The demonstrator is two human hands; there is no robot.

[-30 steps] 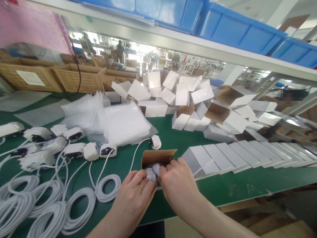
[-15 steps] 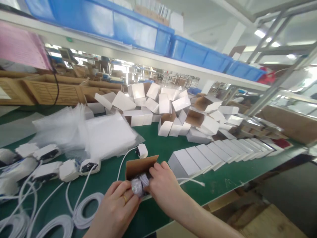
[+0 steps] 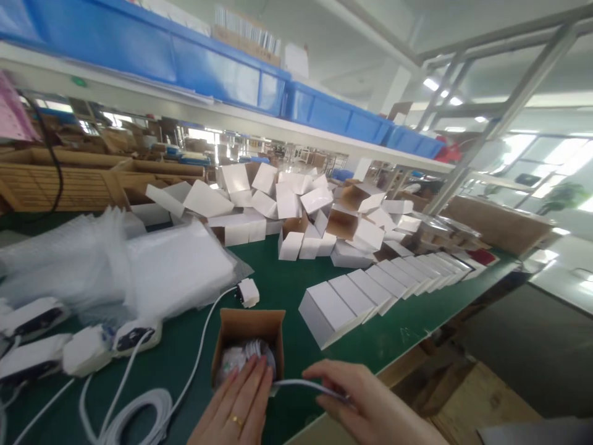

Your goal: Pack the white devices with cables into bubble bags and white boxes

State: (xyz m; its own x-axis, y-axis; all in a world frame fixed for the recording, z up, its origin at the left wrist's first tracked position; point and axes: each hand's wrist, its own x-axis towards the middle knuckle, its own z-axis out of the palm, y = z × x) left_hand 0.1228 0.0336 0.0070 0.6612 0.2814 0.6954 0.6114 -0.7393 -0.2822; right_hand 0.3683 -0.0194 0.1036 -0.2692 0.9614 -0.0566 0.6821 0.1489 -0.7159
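An upright small carton [image 3: 250,316], white outside and brown inside, stands open on the green table. Inside it lie a coiled white cable [image 3: 254,347] and a clear plastic bag [image 3: 231,358] with contents I cannot make out. My left hand [image 3: 241,395], a ring on one finger, rests flat over these contents with its fingers stretched out. From the carton's front right corner a length of white cable [image 3: 296,382] runs into my right hand [image 3: 356,395], held loosely between thumb and fingers. Beyond the carton sits a white plug-like adapter [image 3: 249,293] on its cable.
A row of closed white boxes [image 3: 343,303] runs along the right. Open white cartons [image 3: 287,201] are heaped at the back. Plastic bags [image 3: 176,266] and white adapters with coiled cables [image 3: 88,349] lie on the left. Blue bins [image 3: 222,74] line the shelf above.
My right hand has come out of the carton and moved right, onto the cable end. My left hand has shifted from the carton's edge to flat on its contents. The view has turned right.
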